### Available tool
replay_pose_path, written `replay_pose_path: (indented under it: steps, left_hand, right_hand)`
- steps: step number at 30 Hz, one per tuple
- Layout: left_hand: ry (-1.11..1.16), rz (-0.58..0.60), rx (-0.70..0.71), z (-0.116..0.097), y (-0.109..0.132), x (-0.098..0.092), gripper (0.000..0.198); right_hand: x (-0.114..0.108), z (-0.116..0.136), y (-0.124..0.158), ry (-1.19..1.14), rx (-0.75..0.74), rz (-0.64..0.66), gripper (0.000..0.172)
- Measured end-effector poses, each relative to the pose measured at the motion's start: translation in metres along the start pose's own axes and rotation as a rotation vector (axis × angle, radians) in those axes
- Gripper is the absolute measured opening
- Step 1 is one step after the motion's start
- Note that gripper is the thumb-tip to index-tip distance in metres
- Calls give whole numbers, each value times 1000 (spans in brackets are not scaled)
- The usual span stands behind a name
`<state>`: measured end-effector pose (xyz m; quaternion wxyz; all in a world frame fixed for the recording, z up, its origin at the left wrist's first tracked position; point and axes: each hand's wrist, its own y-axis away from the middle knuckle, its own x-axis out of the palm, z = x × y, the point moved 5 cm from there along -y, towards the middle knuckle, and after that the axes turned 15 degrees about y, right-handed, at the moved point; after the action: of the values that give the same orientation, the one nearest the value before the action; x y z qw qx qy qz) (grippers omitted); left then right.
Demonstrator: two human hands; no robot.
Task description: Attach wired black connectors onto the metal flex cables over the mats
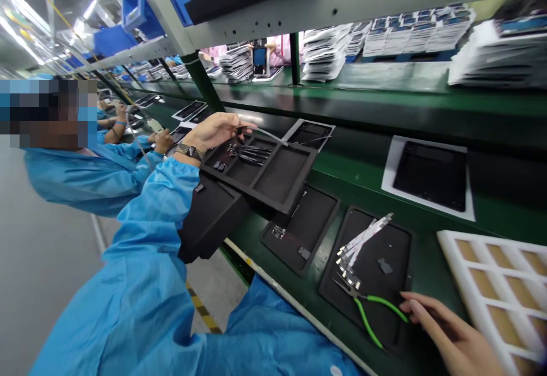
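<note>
My left hand reaches over a black divided tray, its fingers pinched on a small dark part. A thin pale strip runs right from those fingers. Below them, in the tray's compartments, lie a bundle of black cables and some small black pieces. My right hand is low at the right, fingers extended, fingertips at the end of one green handle of the pliers. These needle-nose pliers lie spread on a black mat tray, beside several white flex cables.
Another black tray holds small parts. Tablet-like black panels rest on white sheets along the green bench. A white gridded tray is at the right. Stacked white sheets fill the shelf. A co-worker in blue sits left.
</note>
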<state>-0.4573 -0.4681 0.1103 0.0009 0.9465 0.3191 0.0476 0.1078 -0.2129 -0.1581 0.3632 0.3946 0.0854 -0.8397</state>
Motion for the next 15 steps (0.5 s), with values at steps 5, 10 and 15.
replay_pose_path:
  steps: [5, 10, 15]
  left_hand:
    - [-49, 136, -121, 9, -43, 75, 17]
    - [-268, 258, -213, 22, -83, 158, 14]
    - [-455, 495, -116, 41, -116, 253, 8]
  right_hand:
    - [-6, 22, 7, -96, 32, 79, 63]
    - [-11, 41, 14, -132, 16, 92, 65]
    - [-10, 49, 19, -211, -7, 105, 61]
